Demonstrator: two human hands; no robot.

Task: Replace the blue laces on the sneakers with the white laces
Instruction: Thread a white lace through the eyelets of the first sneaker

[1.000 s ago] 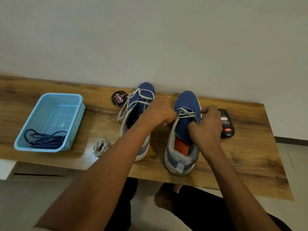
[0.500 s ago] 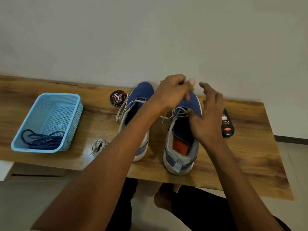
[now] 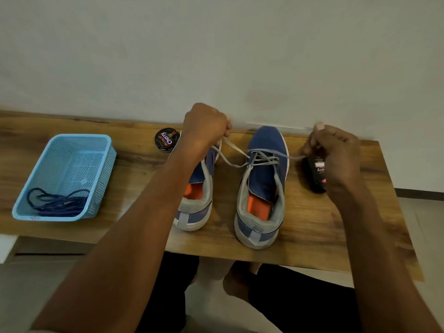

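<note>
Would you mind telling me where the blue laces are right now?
In the head view, the blue laces lie bundled in the near end of the light blue basket at the table's left, away from the sneakers.

Left hand fisted, right hand curled — both raised, forearms reaching forward, spread apart

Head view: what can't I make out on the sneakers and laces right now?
- Left sneaker: lacing and toe hidden by left hand and forearm.
- White lace ends: buried inside both hands' curled fingers; right hand.
- Black bottle: mostly behind right hand.
</note>
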